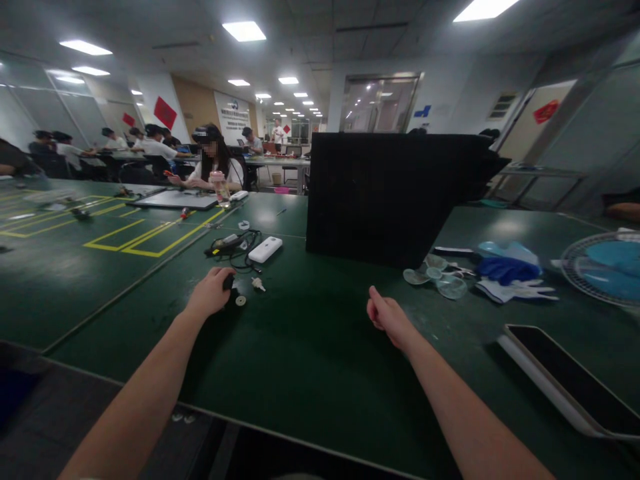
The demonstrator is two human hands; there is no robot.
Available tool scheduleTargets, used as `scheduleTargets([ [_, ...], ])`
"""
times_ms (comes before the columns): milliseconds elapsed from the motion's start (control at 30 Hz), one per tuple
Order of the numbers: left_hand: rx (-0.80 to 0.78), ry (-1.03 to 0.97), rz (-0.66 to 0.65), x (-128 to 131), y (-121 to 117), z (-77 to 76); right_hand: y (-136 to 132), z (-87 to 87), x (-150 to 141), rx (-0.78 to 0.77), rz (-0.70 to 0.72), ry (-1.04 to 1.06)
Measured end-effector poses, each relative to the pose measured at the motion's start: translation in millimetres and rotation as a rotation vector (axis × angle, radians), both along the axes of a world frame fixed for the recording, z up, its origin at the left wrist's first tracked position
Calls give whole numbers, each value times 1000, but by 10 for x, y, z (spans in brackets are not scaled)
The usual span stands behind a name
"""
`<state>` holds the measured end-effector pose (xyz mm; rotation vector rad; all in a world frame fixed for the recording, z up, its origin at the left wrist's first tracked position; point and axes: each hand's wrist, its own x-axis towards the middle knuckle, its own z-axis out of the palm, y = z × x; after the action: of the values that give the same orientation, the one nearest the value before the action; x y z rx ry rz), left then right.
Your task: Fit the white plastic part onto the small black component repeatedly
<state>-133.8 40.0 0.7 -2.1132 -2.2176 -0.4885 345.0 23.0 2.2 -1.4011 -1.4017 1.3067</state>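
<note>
My left hand (210,293) is closed around a small black part (229,281) above the green table; the fingers cover most of it. Just right of that hand lie a small round pale disc (241,301) and a little whitish fitting (258,285). My right hand (387,317) is curled, thumb pointing up, over the middle of the table. Whatever its fingers may hold is hidden from view. Nearest to it are clear fan blades (433,273), lying to its upper right.
Beyond my left hand are a white power bank (265,249) and tangled black cables (235,245). A large black box (375,200) stands ahead. To the right lie blue-and-white gloves (510,273), a round fan grille (570,263) and a phone-like device (570,373). A person (220,163) sits across.
</note>
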Motion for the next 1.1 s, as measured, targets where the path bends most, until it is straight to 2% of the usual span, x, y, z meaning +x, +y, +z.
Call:
scheduleTargets([
  [400,19,-11,0,-55,46,-65,1,23,6,-32,-8,-68],
  [800,-27,-19,23,-33,34,-17,-51,111,-23,-19,13,-123],
  [1100,-30,-34,-6,-58,80,-73,-14,48,-22,-10,-6,-146],
])
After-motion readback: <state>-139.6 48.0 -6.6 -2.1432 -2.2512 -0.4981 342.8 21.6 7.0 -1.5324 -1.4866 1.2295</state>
